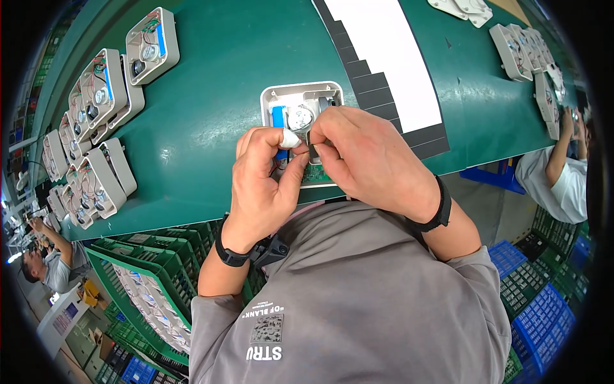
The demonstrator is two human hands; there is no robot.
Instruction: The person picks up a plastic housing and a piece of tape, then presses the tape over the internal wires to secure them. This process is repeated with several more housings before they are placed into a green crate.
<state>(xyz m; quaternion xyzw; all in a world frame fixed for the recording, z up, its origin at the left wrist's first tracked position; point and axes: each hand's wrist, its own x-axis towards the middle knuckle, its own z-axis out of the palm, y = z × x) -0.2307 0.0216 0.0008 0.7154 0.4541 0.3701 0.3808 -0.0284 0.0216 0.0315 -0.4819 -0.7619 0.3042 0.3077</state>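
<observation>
In front of me on the green table lies an open off-white plastic housing [302, 87]. Inside it I see a blue block [277, 116], a round silvery part [299, 119], a small black cylinder [324, 102] and a green circuit board [316, 173]. Both hands meet over the housing. My left hand [261, 176], with a white wrap on its index finger, pinches thumb to finger near the silvery part. My right hand [377, 157] pinches right beside it. What sits between the fingertips is too small to make out, and the hands cover part of the wiring.
Several similar open housings [102, 89] are stacked at the left, more [521, 51] at the far right. A white sheet with black strips [400, 70] lies beyond my right hand. Green crates [150, 281] and blue crates [543, 320] stand below the table. Other people work at both sides.
</observation>
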